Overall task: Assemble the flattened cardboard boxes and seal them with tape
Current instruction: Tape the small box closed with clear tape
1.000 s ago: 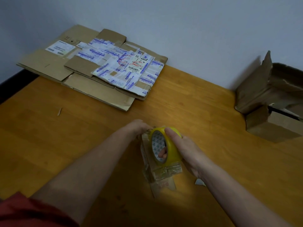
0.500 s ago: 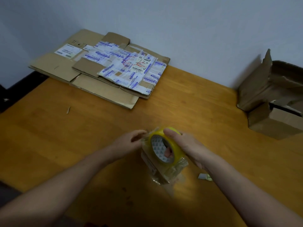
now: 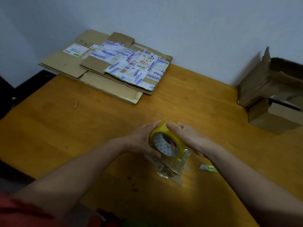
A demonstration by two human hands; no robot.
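Left hand [image 3: 141,142]: closed in a grip on the yellow roll of adhesive tape [image 3: 157,130]; the fingers curl round the left side of the roll and the thumb lies along its lower edge. Right hand [image 3: 190,138]: also gripping the roll; the thumb presses on top of the yellow outer band, and one fingertip [image 3: 173,143] shows inside the core, which has a white lining printed with grey triangles.

The roll stands on edge with its open core turned toward the camera; it is located at the near centre of the orange-brown wooden surface [image 3: 65,128].

Directly beneath the roll and touching it is a small brown cardboard box wrapped in glossy clear tape [image 3: 172,166]; whether either hand also holds this box cannot be told.

A stack of flattened brown cardboard boxes [image 3: 68,63] lies at the far left of the surface against the pale wall [image 3: 180,22]; the uppermost piece is covered with white labels bearing blue print, a barcode and red scribble. A partly open brown cardboard box [image 3: 275,99] sits at the far right against the wall with its flaps raised; it is well apart from both hands.

A small pale paper scrap [image 3: 208,167] lies on the surface just beside the right forearm; a thin pale sliver [image 3: 76,104] lies between the flattened stack and the left forearm. A red sleeve [image 3: 19,210] shows at the lower left corner.
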